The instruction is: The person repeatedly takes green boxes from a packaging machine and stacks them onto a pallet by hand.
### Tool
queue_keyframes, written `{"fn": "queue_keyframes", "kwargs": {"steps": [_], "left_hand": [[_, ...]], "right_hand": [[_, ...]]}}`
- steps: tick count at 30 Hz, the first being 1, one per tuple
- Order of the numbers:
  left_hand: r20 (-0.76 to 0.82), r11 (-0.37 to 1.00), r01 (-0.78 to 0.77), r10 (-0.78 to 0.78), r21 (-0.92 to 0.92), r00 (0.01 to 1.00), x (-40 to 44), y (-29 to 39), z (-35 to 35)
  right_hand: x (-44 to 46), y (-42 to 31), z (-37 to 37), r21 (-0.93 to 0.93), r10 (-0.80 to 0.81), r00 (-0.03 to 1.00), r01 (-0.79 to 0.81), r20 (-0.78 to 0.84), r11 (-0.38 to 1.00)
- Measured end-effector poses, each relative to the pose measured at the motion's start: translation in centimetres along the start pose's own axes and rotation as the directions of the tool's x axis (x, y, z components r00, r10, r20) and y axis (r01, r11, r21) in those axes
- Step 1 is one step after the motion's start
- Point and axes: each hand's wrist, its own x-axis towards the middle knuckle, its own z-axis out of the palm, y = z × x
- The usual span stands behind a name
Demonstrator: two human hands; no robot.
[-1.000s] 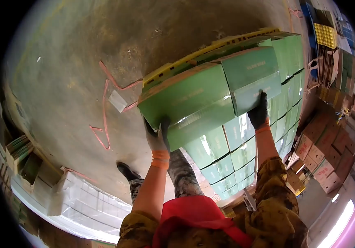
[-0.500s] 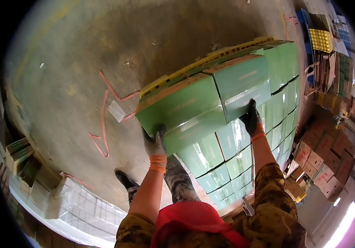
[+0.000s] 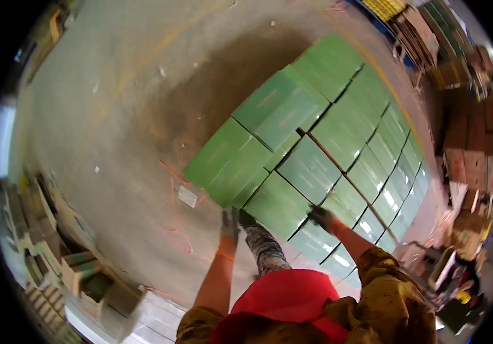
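My left hand, in a dark and grey glove with an orange cuff, is open beside the lower corner of a green box at the stack's left end. Next to that box lies another darker green box. My right hand, gloved the same way, is open over the near part of the stack, by the edge of a green box; whether it touches is hard to tell. Neither hand holds anything. Dark gaps and a brown strip run between the boxes.
Pink strapping and a white paper lie on the floor left of the stack. Brown cartons stand at the right. Wrapped white boxes and open cartons are at the lower left. One leg stands close to the stack.
Both hands have come off the two green boxes and drawn back toward the body. The view has turned and shifted, showing more of the stack's top and the yellow floor line.
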Motion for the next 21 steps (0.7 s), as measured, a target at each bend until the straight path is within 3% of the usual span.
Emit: {"fn": "queue_keyframes", "kwargs": {"steps": [1,2,4,5,6,8,10,11,12,14,15,16,17,18,21], "left_hand": [[0.022,0.995,0.097,-0.096,-0.036,0.995,-3.0,-0.2,0.6],[0.044,0.979,0.193,-0.19,-0.068,0.981,-6.1,-0.4,1.1],[0.16,0.977,0.193,-0.176,-0.096,0.971,-11.6,-3.8,0.8],[0.139,0.988,0.136,-0.124,-0.079,0.982,-15.7,-4.9,1.0],[0.136,0.984,0.137,-0.121,-0.116,0.983,-19.0,-6.8,0.3],[0.132,0.999,0.036,-0.031,-0.038,0.991,-26.6,-10.7,-1.3],[0.045,0.998,-0.001,-0.001,0.056,0.999,-33.3,-16.2,-3.6],[-0.02,0.989,0.062,-0.06,0.136,0.998,-36.7,-18.8,-4.5],[-0.085,0.967,0.133,-0.117,0.219,0.99,-40.1,-21.3,-5.6],[-0.13,0.911,0.173,-0.134,0.375,0.982,-46.2,-27.7,-8.7],[-0.087,0.839,0.073,-0.03,0.539,0.996,-48.4,-31.9,-10.9],[-0.033,0.709,0.098,-0.105,0.699,0.994,-54.0,-29.4,-9.0],[-0.089,0.663,0.265,-0.288,0.7,0.954,-52.3,-38.0,-14.4],[-0.075,0.563,0.285,-0.366,0.776,0.928,-52.7,-38.3,-13.2],[-0.04,0.481,0.268,-0.433,0.835,0.901,-53.2,-36.0,-4.3]], "right_hand": [[-2.8,6.9,-0.3,0.108,0.013,1.0,-0.011,-0.019,0.994],[-8.6,8.4,-0.5,0.091,0.11,0.992,-0.104,-0.063,0.99],[-16.3,18.9,-1.3,0.421,0.268,0.96,-0.21,-0.084,0.883],[-20.6,23.7,-1.4,0.593,0.291,0.953,-0.184,-0.089,0.784],[-24.5,28.2,-1.4,0.581,0.282,0.954,-0.174,-0.1,0.795],[-30.2,38.6,-1.0,0.754,0.174,0.985,-0.113,-0.002,0.647],[-33.8,51.2,-0.8,0.57,0.184,0.983,-0.142,-0.018,0.809],[-35.2,56.3,-0.7,0.727,0.239,0.967,-0.227,0.089,0.648],[-37.7,56.9,-1.4,0.492,0.212,0.975,-0.219,0.072,0.843],[-43.7,52.1,-3.2,-0.051,0.144,0.989,-0.142,0.045,0.989],[-41.8,57.3,-3.4,-0.02,0.081,0.996,-0.082,-0.045,0.996],[-40.8,61.4,-4.3,0.014,0.031,0.986,-0.029,-0.165,0.999],[-44.4,55.6,-6.0,-0.088,0.024,0.978,-0.043,-0.206,0.995],[-41.8,59.5,-7.5,0.077,0.015,0.97,0.004,-0.241,0.997],[-51.6,52.2,-15.5,-0.184,-0.167,0.827,0.078,-0.537,0.98]]}}
